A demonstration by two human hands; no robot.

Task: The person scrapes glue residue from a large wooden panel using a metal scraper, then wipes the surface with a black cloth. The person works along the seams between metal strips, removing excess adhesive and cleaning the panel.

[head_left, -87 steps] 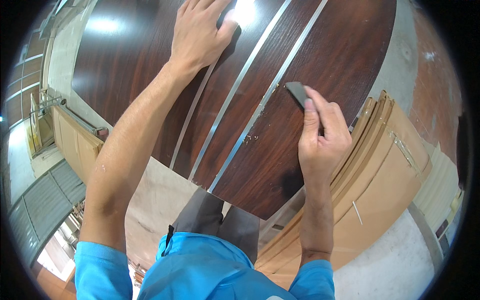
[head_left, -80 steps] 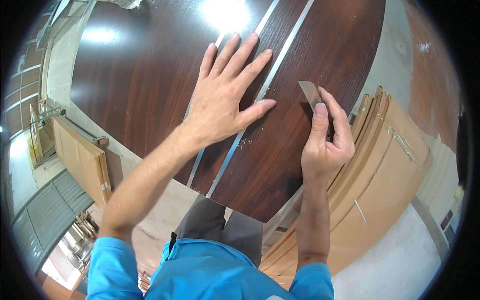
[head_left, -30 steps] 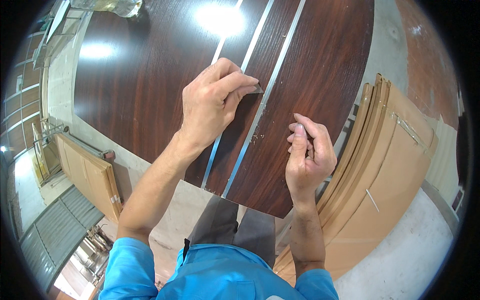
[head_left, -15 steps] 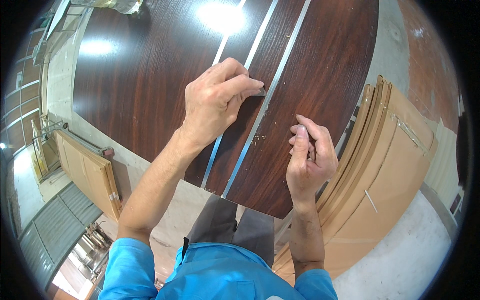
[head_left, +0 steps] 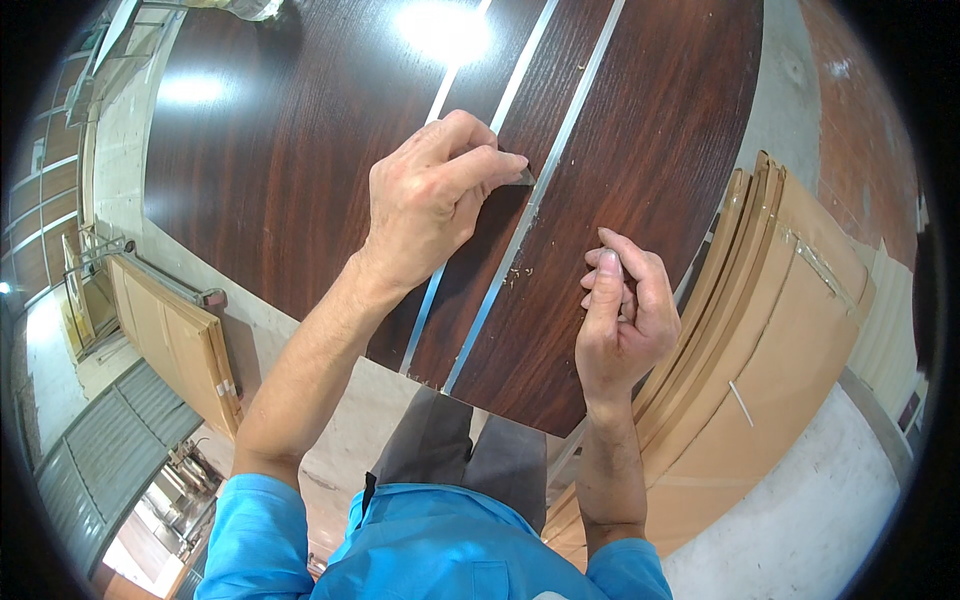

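Observation:
A dark reddish-brown wood-grain panel [head_left: 290, 200] lies in front of me, crossed by several narrow silvery strips. My left hand [head_left: 430, 200] is closed in a pinch on a small thin grey blade [head_left: 525, 179]. The blade's tip meets the edge of the rightmost silver strip [head_left: 508, 262]; most of the blade is hidden by my fingers. Loose pale shavings [head_left: 514, 278] lie beside that strip. Over the panel's right part, my right hand [head_left: 630, 315] is turned palm up, its fingers curled in near the thumb, with nothing visible in them.
Large flat brown cardboard packages [head_left: 760, 340] lean in a stack to the right of the panel. Another cardboard package [head_left: 175, 335] stands at the left, near a metal frame. Clear plastic wrapping [head_left: 245, 8] sits on the panel's far left edge.
The blade in my left hand has shifted very slightly away from me along the strip. My right hand has drifted a little to the right.

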